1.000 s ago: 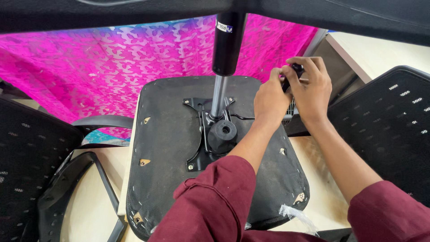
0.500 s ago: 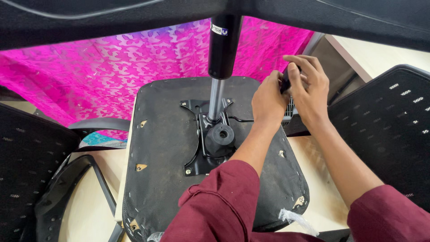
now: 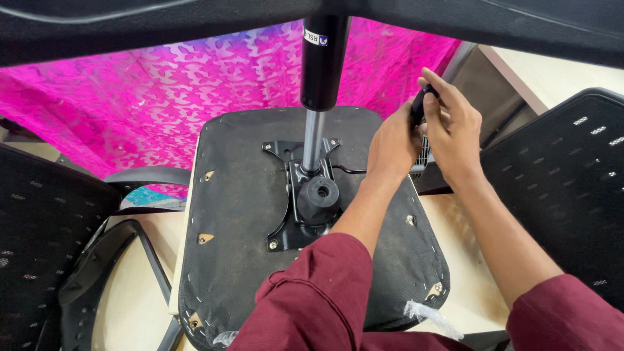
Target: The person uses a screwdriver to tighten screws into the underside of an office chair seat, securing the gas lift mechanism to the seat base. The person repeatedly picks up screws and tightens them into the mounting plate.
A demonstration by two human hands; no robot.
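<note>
Both my hands meet at the seat's far right edge: left hand [image 3: 392,146] and right hand [image 3: 452,133] clamped on the black lever knob [image 3: 419,107], its axis pointing away from the gas cylinder [image 3: 320,62].

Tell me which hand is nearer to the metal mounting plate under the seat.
Left. The left hand is just right of the metal mounting plate, over the upturned seat's right edge. The right hand is farther right, beyond the seat's edge, gripping a small black part.
</note>
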